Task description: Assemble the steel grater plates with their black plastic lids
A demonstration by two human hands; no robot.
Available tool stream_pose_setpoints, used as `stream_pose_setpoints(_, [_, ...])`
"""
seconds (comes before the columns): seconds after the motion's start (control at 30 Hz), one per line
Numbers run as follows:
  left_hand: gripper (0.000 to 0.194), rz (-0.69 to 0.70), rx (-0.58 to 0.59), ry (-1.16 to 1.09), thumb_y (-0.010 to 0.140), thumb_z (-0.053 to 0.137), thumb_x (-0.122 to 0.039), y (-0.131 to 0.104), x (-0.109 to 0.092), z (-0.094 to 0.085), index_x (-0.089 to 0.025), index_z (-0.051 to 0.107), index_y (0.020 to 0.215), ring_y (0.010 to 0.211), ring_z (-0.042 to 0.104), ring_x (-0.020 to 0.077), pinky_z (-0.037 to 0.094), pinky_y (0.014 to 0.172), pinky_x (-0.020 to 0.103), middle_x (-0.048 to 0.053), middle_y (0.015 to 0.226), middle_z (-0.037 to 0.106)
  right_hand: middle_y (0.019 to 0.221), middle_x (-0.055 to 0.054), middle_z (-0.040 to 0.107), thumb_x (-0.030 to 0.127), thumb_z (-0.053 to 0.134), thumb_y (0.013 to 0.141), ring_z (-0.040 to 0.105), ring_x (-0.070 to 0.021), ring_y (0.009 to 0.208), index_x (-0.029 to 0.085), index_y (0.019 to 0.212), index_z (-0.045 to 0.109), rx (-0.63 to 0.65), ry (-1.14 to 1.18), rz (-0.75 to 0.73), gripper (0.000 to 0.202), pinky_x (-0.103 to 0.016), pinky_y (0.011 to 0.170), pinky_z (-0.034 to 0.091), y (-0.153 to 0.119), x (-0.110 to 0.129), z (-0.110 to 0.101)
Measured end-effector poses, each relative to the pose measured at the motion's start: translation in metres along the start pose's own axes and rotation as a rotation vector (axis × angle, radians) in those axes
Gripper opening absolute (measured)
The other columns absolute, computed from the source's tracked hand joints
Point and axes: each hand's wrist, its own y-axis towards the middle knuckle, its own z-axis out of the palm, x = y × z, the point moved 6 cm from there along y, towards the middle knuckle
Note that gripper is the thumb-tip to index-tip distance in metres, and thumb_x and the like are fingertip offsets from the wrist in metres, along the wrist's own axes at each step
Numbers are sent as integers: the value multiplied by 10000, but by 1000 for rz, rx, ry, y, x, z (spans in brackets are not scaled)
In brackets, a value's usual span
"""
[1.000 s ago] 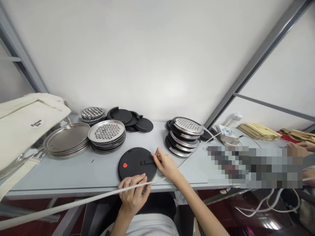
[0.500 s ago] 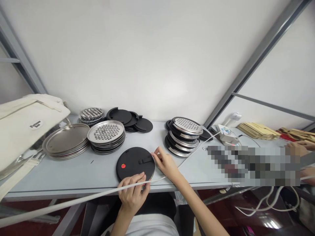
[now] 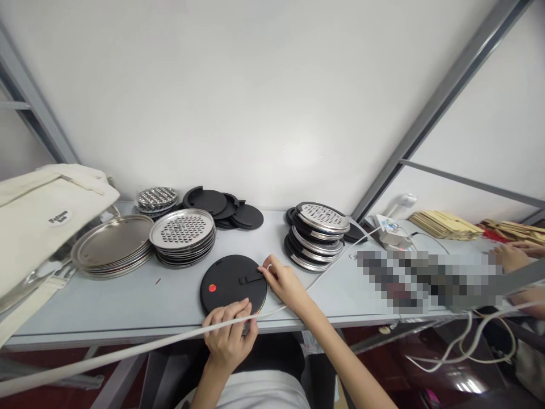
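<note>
A round black disc (image 3: 230, 270) with a red dot lies near the table's front edge. My left hand (image 3: 230, 336) grips its near rim, fingers on top and the thumb lower down at the edge. At the disc's right side, the bent thumb and fingers of my right hand (image 3: 284, 282) pinch the outer end of a narrow black tab (image 3: 249, 279). The fingertips partly hide that end. A white cable (image 3: 149, 346) crosses in front of my left hand.
Left stand stacks of metal plates (image 3: 117, 241) and perforated grater discs (image 3: 183, 230), beside a cream bag (image 3: 51, 210). Black rings (image 3: 208, 201) lie behind. Assembled grater discs (image 3: 319, 238) are stacked to the right. A co-worker's hands (image 3: 513, 258) show at far right, near wooden pieces (image 3: 445, 225).
My right fingertips have shifted slightly left, from the disc's edge onto the tab's outer end. My left hand keeps its hold on the rim, and the disc stays in place.
</note>
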Motion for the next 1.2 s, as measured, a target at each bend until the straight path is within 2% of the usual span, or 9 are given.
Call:
stream_pose_setpoints(0.37, [93,5,-2,-11,767,617,-146,1,0,0,-196,659,834,745,590,168,397,792,320,22,805,709,518,77,428,343,424,948,407,-108,455,210,897,478,30,52,-2,153,-211,502,312,0,2,-1])
stream_pose_setpoints(0.67, [93,4,-9,7,778,616,-168,0,0,0,-198,665,851,749,589,160,394,807,311,20,803,706,529,110,305,456,588,851,268,-89,491,211,910,444,23,121,19,290,-197,491,272,0,-6,2])
stream_pose_setpoints(1.0, [101,9,-6,-15,765,622,-148,1,0,1,-190,662,848,750,581,170,398,790,318,25,808,707,617,64,416,338,489,926,420,-113,559,201,991,469,-24,123,-18,153,-221,582,357,1,-3,-2])
stream_pose_setpoints(1.2, [102,2,6,-26,764,609,-149,0,1,1,-194,662,840,752,583,166,394,792,319,20,822,711,636,39,461,294,418,953,448,-124,575,203,892,489,27,67,-48,131,-232,588,360,1,1,0])
